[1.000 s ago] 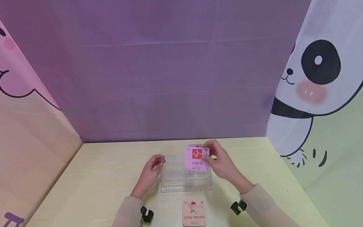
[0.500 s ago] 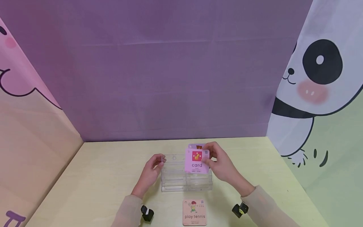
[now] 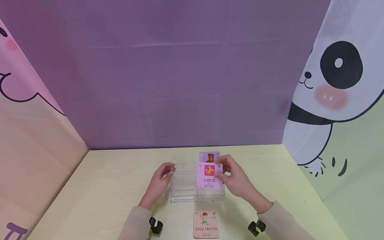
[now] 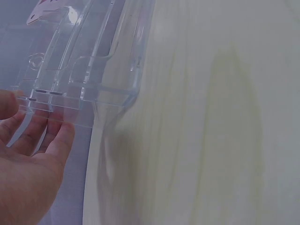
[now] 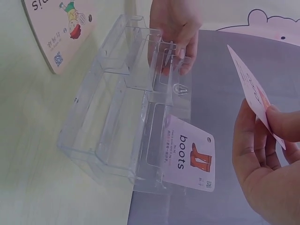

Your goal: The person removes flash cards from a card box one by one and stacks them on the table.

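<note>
A clear plastic tiered rack (image 3: 183, 192) stands on the table. My left hand (image 3: 157, 184) grips its upper left edge, thumb on one side and fingers on the other in the left wrist view. My right hand (image 3: 239, 179) pinches a pink flashcard (image 3: 207, 180) reading "card" by its right edge. In the right wrist view this card is tilted and apart from the rack. A purple "boots" flashcard (image 5: 190, 157) stands in the rack's back right slot; in the head view the pink card covers its lower part.
A pink "play tennis" card (image 3: 206, 225), seemingly atop a stack, lies on the pale wooden table (image 3: 114, 186) in front of the rack. A purple cloth wall (image 3: 180, 83) rises behind, with printed cloth walls at both sides. Each wrist carries a small black camera.
My right hand has lowered the pink card toward the rack's front, uncovering the top of the "boots" card behind it. The left hand keeps its grip on the rack.
</note>
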`<state>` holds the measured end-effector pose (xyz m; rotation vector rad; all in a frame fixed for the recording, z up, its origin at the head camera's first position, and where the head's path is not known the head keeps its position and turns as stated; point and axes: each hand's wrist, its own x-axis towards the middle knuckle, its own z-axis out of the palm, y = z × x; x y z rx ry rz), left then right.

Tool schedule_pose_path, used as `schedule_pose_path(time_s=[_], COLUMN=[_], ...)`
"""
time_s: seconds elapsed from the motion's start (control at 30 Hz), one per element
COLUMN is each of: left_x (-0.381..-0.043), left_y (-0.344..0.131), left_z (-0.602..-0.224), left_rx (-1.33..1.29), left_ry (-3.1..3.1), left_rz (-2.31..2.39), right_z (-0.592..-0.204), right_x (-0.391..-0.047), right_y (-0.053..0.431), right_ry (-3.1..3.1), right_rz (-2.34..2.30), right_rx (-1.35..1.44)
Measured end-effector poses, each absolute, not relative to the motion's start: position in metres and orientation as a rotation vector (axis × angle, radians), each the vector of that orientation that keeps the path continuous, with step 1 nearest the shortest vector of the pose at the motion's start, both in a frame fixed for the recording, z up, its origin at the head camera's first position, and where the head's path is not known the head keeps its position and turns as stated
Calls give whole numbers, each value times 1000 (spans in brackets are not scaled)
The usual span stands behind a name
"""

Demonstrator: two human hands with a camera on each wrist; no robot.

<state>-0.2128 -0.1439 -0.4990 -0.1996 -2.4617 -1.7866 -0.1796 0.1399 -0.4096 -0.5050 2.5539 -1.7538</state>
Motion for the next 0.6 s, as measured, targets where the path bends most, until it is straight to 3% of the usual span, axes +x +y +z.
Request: schedule_pose_path(time_s=[0.6], left_x=[-214], left_y=[-144], left_z=[-500], left_rx=[-210], left_ry=[-2447], left_rz=[-1807], right_z=[-421], right_x=[-167], right_y=[144], right_ry=[2506], right_rz=[-1745], right_rx=[-503])
